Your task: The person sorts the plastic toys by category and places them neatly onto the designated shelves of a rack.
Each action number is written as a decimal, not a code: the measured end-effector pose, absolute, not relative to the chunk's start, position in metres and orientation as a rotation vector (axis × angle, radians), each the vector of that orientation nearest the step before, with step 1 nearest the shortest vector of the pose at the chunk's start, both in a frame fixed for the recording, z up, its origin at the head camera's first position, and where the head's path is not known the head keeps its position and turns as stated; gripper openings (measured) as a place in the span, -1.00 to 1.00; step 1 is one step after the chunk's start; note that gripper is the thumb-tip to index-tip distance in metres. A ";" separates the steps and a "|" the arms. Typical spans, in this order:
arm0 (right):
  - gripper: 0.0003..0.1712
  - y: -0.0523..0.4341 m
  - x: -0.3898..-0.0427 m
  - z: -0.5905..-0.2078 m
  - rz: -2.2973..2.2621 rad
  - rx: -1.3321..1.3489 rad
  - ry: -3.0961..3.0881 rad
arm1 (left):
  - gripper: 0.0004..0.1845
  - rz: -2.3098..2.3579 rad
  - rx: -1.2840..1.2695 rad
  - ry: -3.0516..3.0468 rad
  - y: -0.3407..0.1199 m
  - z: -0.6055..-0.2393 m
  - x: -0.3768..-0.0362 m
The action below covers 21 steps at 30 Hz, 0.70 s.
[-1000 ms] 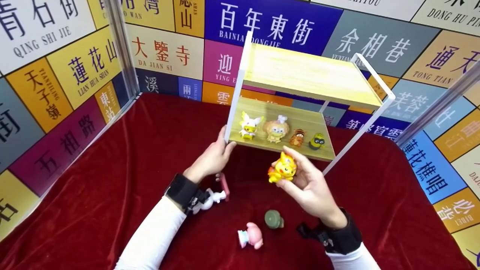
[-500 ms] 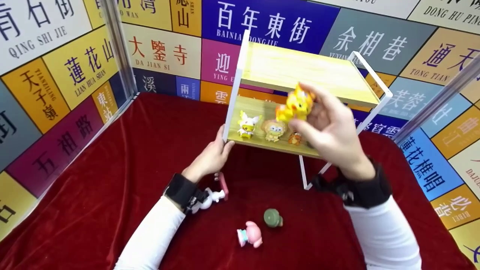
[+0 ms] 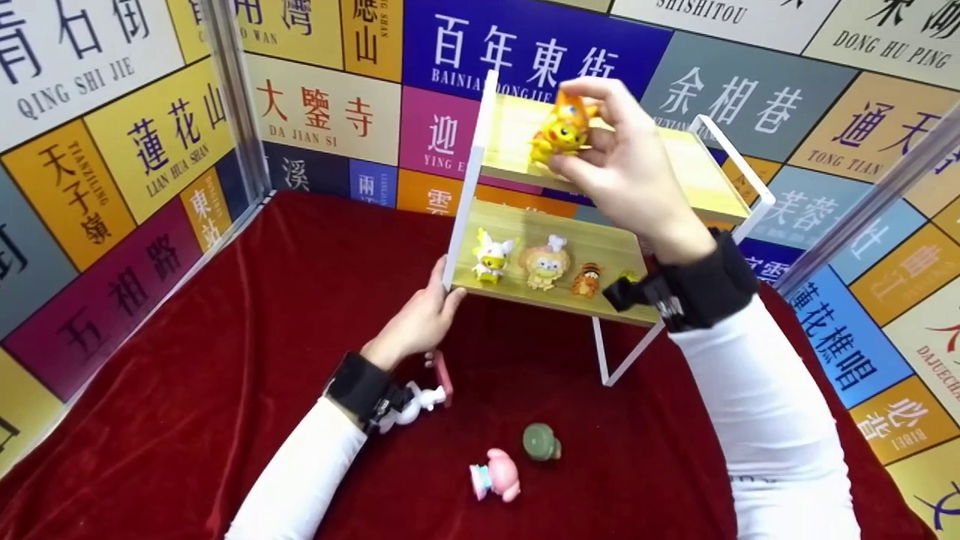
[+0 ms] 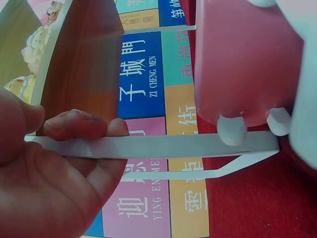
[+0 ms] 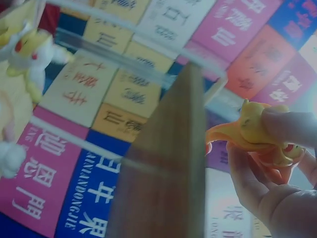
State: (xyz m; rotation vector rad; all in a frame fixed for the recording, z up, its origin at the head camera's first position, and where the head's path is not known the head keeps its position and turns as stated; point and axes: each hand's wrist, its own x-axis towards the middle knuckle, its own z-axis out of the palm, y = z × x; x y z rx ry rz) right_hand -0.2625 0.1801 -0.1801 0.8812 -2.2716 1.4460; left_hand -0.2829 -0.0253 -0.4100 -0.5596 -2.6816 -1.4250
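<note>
My right hand (image 3: 634, 169) pinches a yellow-and-orange figurine (image 3: 564, 135) between thumb and fingers. In the head view the figurine overlaps the left part of the upper board (image 3: 697, 176) of a two-tier shelf. The right wrist view shows this figurine (image 5: 252, 124) beside the board's edge (image 5: 197, 148). My left hand (image 3: 420, 319) grips the white metal frame (image 3: 463, 214) at the shelf's lower left corner; its fingers curl round the bar (image 4: 173, 146) in the left wrist view. On the lower board stand a white-hooded figurine (image 3: 491, 260), a chef-hatted one (image 3: 545, 266) and a striped tiger (image 3: 586, 280).
A green figurine (image 3: 628, 277) on the lower board is mostly hidden behind my right wrist strap. On the red cloth (image 3: 300, 300) lie a pink figurine (image 3: 501, 476), a dark green round one (image 3: 540, 442) and a white one (image 3: 411, 407) by my left wrist. Sign-printed panels (image 3: 322, 105) stand behind.
My right hand has carried the yellow figurine up from in front of the lower board to the upper board, then leftward. My left hand keeps its grip on the frame.
</note>
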 end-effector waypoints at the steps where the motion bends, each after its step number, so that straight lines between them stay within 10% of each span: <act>1: -0.34 0.179 -0.266 -0.180 1.432 0.871 -2.299 | -0.25 -1.420 -0.557 -2.686 -0.026 -0.411 -0.282; 21: -0.39 0.172 -0.290 -0.183 1.061 0.860 -2.434 | -0.27 -1.413 -0.570 -2.655 -0.025 -0.410 -0.283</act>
